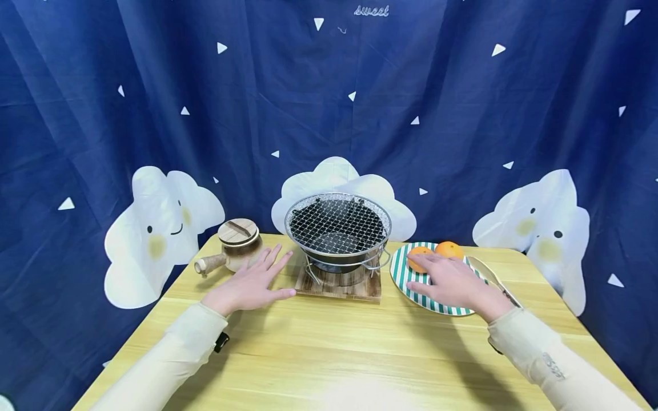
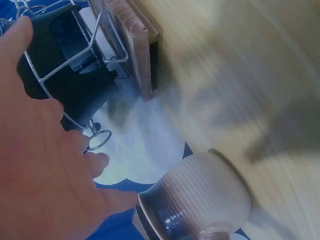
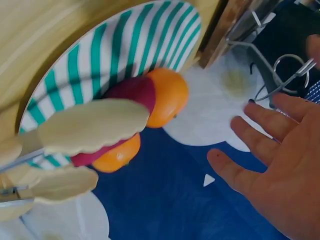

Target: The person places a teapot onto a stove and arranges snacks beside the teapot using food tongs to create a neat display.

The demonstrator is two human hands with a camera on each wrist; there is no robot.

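Note:
My left hand (image 1: 252, 285) hovers with spread fingers between a lidded clay pot (image 1: 241, 254) and a round tabletop grill (image 1: 336, 228). It holds nothing. In the left wrist view the pot's ribbed side (image 2: 205, 190) appears below the fingers. On the right, my right hand (image 1: 452, 282) is held with extended fingers over a green-and-white striped plate (image 1: 401, 274), also holding nothing. Two oranges (image 3: 167, 97) lie on the plate beside dark red items (image 3: 131, 94), which the hand hides in the head view. Tongs with cream scalloped tips (image 3: 95, 125) lie at the plate's right side.
The grill, topped with wire mesh, stands on a wooden base (image 1: 339, 288) at the back middle of the table (image 1: 329, 342). The pot's wrapped handle (image 1: 209, 264) points left. A blue curtain (image 1: 329, 114) with clouds hangs behind the table.

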